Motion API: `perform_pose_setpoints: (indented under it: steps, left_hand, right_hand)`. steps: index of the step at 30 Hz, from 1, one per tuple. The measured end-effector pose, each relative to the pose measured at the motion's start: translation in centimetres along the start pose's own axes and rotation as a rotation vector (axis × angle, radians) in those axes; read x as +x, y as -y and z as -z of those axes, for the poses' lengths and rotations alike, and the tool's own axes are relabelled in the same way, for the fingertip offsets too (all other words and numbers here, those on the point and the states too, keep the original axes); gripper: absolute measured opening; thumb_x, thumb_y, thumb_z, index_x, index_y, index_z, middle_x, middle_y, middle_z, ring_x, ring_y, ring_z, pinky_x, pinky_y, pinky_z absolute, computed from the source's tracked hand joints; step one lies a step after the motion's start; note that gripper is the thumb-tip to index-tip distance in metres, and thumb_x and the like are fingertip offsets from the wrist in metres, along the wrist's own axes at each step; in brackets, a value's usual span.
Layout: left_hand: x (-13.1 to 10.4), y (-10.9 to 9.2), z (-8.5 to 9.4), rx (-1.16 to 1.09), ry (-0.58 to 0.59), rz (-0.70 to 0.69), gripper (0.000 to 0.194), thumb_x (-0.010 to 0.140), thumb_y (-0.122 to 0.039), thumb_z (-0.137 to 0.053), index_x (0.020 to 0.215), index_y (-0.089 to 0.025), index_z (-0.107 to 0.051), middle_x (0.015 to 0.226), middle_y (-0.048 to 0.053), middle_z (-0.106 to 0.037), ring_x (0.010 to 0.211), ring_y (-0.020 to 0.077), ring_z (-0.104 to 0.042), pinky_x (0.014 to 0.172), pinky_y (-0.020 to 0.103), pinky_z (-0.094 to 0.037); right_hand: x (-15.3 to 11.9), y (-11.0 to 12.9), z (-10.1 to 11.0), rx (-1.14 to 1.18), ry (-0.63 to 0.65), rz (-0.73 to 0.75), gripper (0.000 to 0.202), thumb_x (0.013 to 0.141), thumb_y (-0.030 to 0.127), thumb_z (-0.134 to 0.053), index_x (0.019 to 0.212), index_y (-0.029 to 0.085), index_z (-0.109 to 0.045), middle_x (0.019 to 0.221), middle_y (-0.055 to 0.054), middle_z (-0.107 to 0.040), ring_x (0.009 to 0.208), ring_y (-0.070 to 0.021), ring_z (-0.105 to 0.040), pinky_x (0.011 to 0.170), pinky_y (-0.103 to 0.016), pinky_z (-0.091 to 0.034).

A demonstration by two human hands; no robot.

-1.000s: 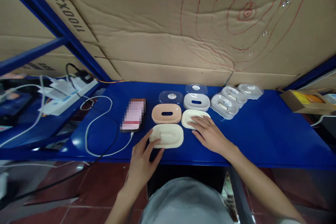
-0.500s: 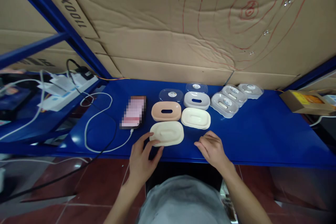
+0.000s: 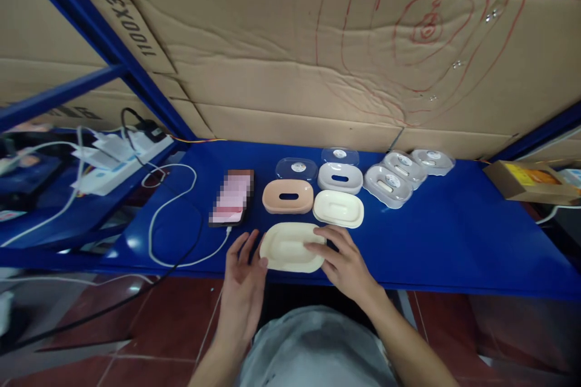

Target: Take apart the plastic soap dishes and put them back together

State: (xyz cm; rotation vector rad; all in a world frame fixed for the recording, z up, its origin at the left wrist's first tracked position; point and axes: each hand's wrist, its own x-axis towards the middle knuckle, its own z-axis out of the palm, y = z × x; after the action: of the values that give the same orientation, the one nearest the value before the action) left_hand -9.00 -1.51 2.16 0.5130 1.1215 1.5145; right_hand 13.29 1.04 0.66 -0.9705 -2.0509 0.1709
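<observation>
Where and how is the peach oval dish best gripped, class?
Probably pinch the peach oval dish by its raised rim at the rounded left end, from the left: blue tabletop separates it from the phone, while the white slotted dish sits close on its right.

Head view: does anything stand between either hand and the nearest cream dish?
Nothing visible. The left hand and right hand touch opposite ends of the nearest cream dish; the peach dish lies beyond it.

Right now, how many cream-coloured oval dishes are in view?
2. The nearer cream dish is gripped by the right hand, with the left hand at its other end. The farther cream dish lies in front of the whitish slotted dish. Any stacked underneath would be hidden.
</observation>
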Motion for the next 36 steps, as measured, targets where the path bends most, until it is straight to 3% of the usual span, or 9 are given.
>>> perform_pose_setpoints:
  steps: [3, 6, 12, 16, 19, 23, 27, 30, 36]
  left_hand:
    - [-0.3, -1.5, -0.8, -0.192, -0.138, 0.257, 0.053, 0.09, -0.011, -0.073, 0.14, -0.029, -0.066, 0.148, 0.008, -0.067, 0.127, 0.0207, -0.071, 0.099, 0.024, -0.06]
    - [-0.3, -2.5, -1.1, -0.343, -0.15, 0.381, 0.054, 0.098, -0.003, -0.054, 0.149, -0.023, -0.061, 0.138, 0.012, -0.075, 0.121, 0.0229, -0.075, 0.105, 0.033, -0.062]
    - [0.2, -2.5, -0.3, -0.461, -0.094, 0.361, 0.063, 0.102, 0.003, -0.041, 0.158, -0.024, -0.05, 0.133, 0.013, -0.077, 0.119, 0.0296, -0.077, 0.111, 0.056, -0.058]
    - [0.5, -2.3, 0.4, -0.481, -0.099, 0.361, 0.061, 0.103, 0.0, -0.042, 0.159, -0.022, -0.049, 0.136, 0.015, -0.075, 0.124, 0.0333, -0.074, 0.112, 0.061, -0.055]
    - [0.6, -2.2, 0.6, -0.494, -0.075, 0.419, 0.058, 0.105, -0.004, -0.041, 0.161, -0.02, -0.047, 0.14, 0.018, -0.072, 0.128, 0.0357, -0.071, 0.114, 0.065, -0.051]
    - [1.2, -2.1, 0.8, -0.499, 0.018, 0.465, 0.055, 0.108, -0.014, -0.041, 0.164, -0.021, -0.042, 0.145, 0.018, -0.069, 0.134, 0.0362, -0.067, 0.118, 0.067, -0.046]
    - [1.7, -2.1, 0.7, -0.545, 0.199, 0.467, 0.055, 0.112, -0.036, -0.043, 0.166, -0.026, -0.038, 0.151, 0.015, -0.066, 0.139, 0.0369, -0.063, 0.119, 0.07, -0.043]
    - [1.9, -1.6, 0.6, -0.502, 0.243, 0.434, 0.06, 0.108, -0.048, -0.051, 0.163, -0.025, -0.043, 0.149, 0.016, -0.067, 0.137, 0.0375, -0.064, 0.116, 0.068, -0.047]
    - [2.8, -0.6, 0.4, -0.353, 0.205, 0.38, 0.055, 0.099, -0.032, -0.069, 0.153, -0.023, -0.056, 0.14, 0.014, -0.073, 0.125, 0.0323, -0.072, 0.112, 0.058, -0.055]
  right_hand:
    - [0.9, 0.2, -0.6, 0.034, -0.057, 0.044, 0.048, 0.091, -0.002, -0.056, 0.126, 0.027, -0.072, 0.129, -0.01, -0.07, 0.123, -0.0259, -0.063, 0.1, -0.043, -0.063]
    - [2.8, -0.1, -0.4, 0.001, 0.029, 0.144, 0.047, 0.093, 0.0, -0.056, 0.13, 0.025, -0.07, 0.13, -0.01, -0.072, 0.123, -0.0258, -0.065, 0.101, -0.043, -0.062]
    - [8.1, -3.3, -0.4, -0.155, 0.344, 0.098, 0.06, 0.102, 0.007, -0.053, 0.16, 0.021, -0.044, 0.158, -0.015, -0.058, 0.148, -0.0286, -0.051, 0.121, -0.056, -0.043]
    - [9.7, -5.2, -2.2, -0.252, 0.412, 0.097, 0.039, 0.105, 0.02, -0.061, 0.143, 0.02, -0.063, 0.142, -0.014, -0.071, 0.139, -0.0309, -0.061, 0.121, -0.058, -0.039]
    - [9.7, -4.6, -2.5, -0.186, 0.317, 0.056, 0.025, 0.108, 0.024, -0.059, 0.129, 0.022, -0.072, 0.128, -0.01, -0.079, 0.126, -0.0265, -0.07, 0.115, -0.051, -0.044]
    - [8.8, -1.2, -0.8, 0.036, 0.162, 0.02, 0.025, 0.108, 0.031, -0.062, 0.129, 0.022, -0.07, 0.128, -0.008, -0.079, 0.122, -0.0212, -0.072, 0.106, -0.041, -0.048]
    - [7.4, 1.6, 0.3, 0.01, 0.26, 0.17, 0.023, 0.109, 0.026, -0.059, 0.129, 0.022, -0.069, 0.127, -0.005, -0.08, 0.121, -0.0204, -0.072, 0.107, -0.041, -0.046]
    - [6.8, 1.6, 0.2, -0.06, 0.324, 0.219, 0.025, 0.109, 0.024, -0.057, 0.131, 0.021, -0.069, 0.129, -0.005, -0.079, 0.124, -0.0206, -0.07, 0.108, -0.041, -0.046]
    - [6.1, -0.4, -0.8, -0.116, 0.412, 0.314, 0.031, 0.108, 0.021, -0.058, 0.138, 0.018, -0.066, 0.136, -0.006, -0.076, 0.129, -0.0188, -0.067, 0.109, -0.039, -0.049]
